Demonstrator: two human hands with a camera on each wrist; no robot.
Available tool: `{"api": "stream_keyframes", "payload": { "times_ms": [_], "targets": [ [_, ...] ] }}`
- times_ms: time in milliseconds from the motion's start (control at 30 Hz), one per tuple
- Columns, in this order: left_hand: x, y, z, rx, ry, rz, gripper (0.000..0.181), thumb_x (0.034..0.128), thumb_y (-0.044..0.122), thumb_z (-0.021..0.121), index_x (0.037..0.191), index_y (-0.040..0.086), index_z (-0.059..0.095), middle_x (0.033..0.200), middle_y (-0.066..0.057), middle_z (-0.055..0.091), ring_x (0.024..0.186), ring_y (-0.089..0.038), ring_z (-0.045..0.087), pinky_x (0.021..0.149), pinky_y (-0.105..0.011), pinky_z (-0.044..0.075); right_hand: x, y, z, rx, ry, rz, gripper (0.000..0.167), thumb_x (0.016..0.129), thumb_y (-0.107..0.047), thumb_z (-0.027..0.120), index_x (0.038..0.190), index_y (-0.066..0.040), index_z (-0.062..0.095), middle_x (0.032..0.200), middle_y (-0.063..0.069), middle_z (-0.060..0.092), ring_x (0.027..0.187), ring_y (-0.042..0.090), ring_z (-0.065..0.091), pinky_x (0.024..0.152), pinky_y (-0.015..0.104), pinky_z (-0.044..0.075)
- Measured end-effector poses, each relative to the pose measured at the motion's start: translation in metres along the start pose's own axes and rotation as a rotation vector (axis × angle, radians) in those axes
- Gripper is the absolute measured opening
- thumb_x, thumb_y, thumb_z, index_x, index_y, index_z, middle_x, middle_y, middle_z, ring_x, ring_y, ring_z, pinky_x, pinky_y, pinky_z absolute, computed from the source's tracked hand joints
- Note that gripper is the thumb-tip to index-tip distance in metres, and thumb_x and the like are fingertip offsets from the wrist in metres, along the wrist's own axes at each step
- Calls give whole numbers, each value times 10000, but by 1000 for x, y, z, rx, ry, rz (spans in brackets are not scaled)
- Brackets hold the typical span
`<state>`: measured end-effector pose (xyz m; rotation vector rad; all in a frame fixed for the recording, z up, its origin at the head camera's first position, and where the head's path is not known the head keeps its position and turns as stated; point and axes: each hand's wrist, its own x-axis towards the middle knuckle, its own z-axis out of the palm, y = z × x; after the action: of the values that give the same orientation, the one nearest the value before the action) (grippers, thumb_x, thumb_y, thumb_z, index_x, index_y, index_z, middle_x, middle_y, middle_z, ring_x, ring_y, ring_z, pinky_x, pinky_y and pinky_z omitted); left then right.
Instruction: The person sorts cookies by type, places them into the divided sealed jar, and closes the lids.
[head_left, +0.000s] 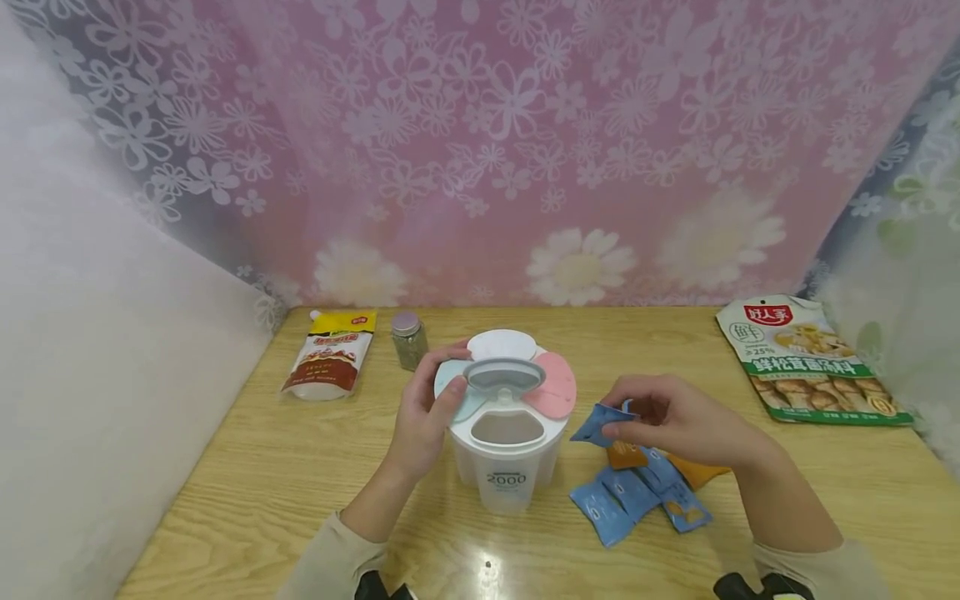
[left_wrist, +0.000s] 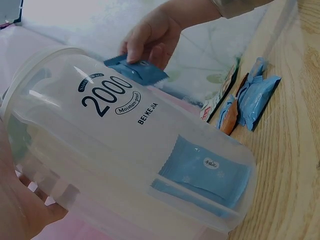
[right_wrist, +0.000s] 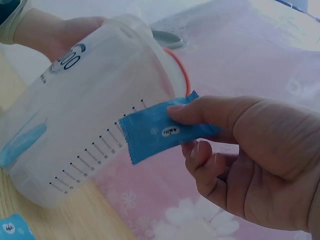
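Packets (head_left: 602, 512), blue and orange, lie loose on the table (head_left: 225, 492), right of the container (head_left: 506, 479); at least one blue packet (left_wrist: 207, 170) shows low inside it. Container's front mouth (head_left: 507, 428) open, grey lid (head_left: 504, 380) up. Right hand (head_left: 671, 421), the one nearer those packets, pinches a blue sachet (head_left: 596, 425) between thumb and fingers: just right of the container, apart, not over the mouth. Sachet's long axis roughly sideways, free end toward the container; mouth lies leftward, probably the relation that counts. Left hand (head_left: 422, 408) curves round the container's left side, thumb on the pale blue lid (head_left: 452, 372). Farther back: capped jar (head_left: 409, 343) left, green-edged bag (head_left: 813, 362) right.
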<state>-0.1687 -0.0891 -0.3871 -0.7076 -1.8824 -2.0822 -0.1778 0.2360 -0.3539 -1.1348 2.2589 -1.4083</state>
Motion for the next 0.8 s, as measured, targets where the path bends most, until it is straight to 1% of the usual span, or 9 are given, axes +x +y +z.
{"api": "stream_keyframes", "payload": {
  "times_ms": [133,233,300,400,467,533,600,667,800],
  "targets": [
    [0,0,0,2,1,-3,350,975,87,496,1275,-93,482,1446,-263,470,1332,-138,486,1069,-206,428,-3,-4,-2,61,-11,-113,247,936,79,594,1115,-86,636,834,23,557,596,158,491,503,294,456],
    [0,1,1,-2,3,-3,351,974,80,490,1276,-98,478,1448,-267,467,1330,-132,491,1069,-205,428,-4,-7,-3,114,2,-192,291,915,164,554,1093,-57,620,875,33,540,610,155,474,492,314,438],
    [0,0,1,-4,1,-5,350,973,76,490,1276,-99,479,1447,-266,468,1325,-130,494,1067,-204,429,-7,-10,-3,139,39,-182,317,909,184,541,1093,-62,620,828,28,515,580,165,438,468,323,411],
    [-1,-1,-1,-4,3,-10,347,973,70,485,1277,-98,479,1451,-260,469,1324,-135,498,1068,-206,430,-9,-14,0,194,120,-176,352,903,197,532,1124,-62,623,774,-3,516,533,187,377,435,330,357],
    [0,-2,-2,1,1,-12,344,974,69,486,1278,-93,481,1451,-253,471,1326,-141,494,1069,-208,430,-8,-17,4,265,177,-184,391,903,201,524,1169,-65,628,767,-42,546,525,200,353,426,335,321],
    [0,-2,-2,4,2,-10,342,973,66,489,1277,-89,483,1449,-248,474,1323,-145,496,1067,-207,431,-6,-21,11,334,223,-208,396,900,208,523,1166,-62,636,813,-70,614,527,199,349,421,346,291],
    [0,-2,-3,6,5,-4,341,972,65,492,1277,-87,486,1445,-247,479,1320,-150,498,1065,-208,433,-2,-26,18,379,282,-207,382,894,208,536,1140,-60,650,860,-79,676,538,195,390,426,351,293],
    [0,-2,-3,11,2,4,340,974,71,498,1276,-87,488,1438,-250,484,1318,-155,497,1062,-211,437,1,-33,26,385,355,-186,352,885,205,557,1100,-51,667,868,-64,706,540,172,431,420,351,303],
    [0,-2,-2,6,-5,1,350,983,97,502,1279,-88,483,1444,-252,477,1327,-157,487,1064,-217,439,6,-44,43,341,529,-180,319,856,199,610,1062,-25,705,857,-27,731,549,129,504,419,331,332]
  ]
}}
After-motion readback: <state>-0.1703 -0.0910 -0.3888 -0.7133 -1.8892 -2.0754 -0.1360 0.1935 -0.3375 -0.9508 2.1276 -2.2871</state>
